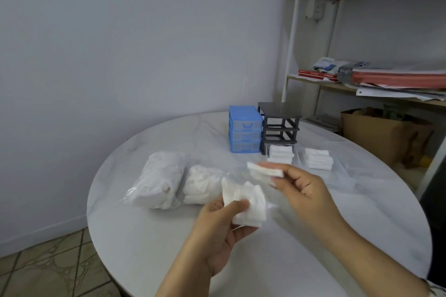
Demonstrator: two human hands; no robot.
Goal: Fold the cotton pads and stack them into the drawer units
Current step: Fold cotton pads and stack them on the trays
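My left hand grips a small bunch of loose white cotton pads above the table. My right hand pinches a folded cotton pad between thumb and fingers, held up to the right of the bunch. Behind stand a blue drawer unit with its three drawers in, and a dark grey drawer frame with empty slots. Two clear drawers lie in front of the frame, one with a stack of folded pads, the other with a second stack.
Two plastic bags of white pads lie on the left of the round white table. A shelf with papers and folders and a brown paper bag stand behind the table on the right.
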